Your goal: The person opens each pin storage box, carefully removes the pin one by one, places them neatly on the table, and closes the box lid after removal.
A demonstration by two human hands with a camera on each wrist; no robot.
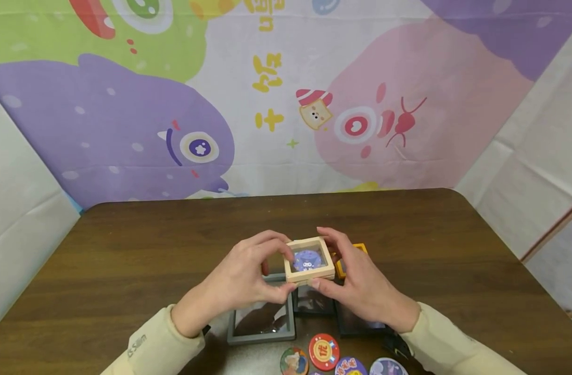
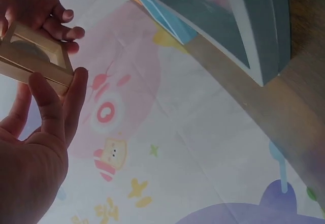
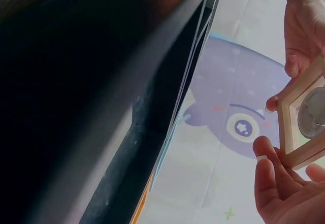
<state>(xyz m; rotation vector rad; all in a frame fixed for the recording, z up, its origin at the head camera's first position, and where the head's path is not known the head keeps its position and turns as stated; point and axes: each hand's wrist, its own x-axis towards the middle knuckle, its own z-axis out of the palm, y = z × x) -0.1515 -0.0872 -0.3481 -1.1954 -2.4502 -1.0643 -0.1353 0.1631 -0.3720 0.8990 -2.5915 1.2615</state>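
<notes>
A small pale wooden display frame [image 1: 310, 274] is held up in both hands above the table, a round purple badge [image 1: 307, 260] showing behind its clear window. My left hand [image 1: 239, 271] grips the frame's left side between thumb and fingers. At the opposite side, my right hand [image 1: 363, 281] holds it with the thumb at the lower edge and fingers along the far side. In the right wrist view the badge's plain grey back [image 3: 311, 113] faces the camera. The left wrist view shows the frame's layered wooden edge [image 2: 38, 72] with fingertips against it.
Below the hands lies a grey frame [image 1: 289, 333], with dark frames [image 1: 314, 307] beside it. A yellow frame [image 1: 362, 248] is partly hidden behind the right hand. Several round badges, including a red one [image 1: 324, 352], lie at the near edge. A cartoon cloth [image 1: 276, 172] hangs behind the table [image 1: 140, 245].
</notes>
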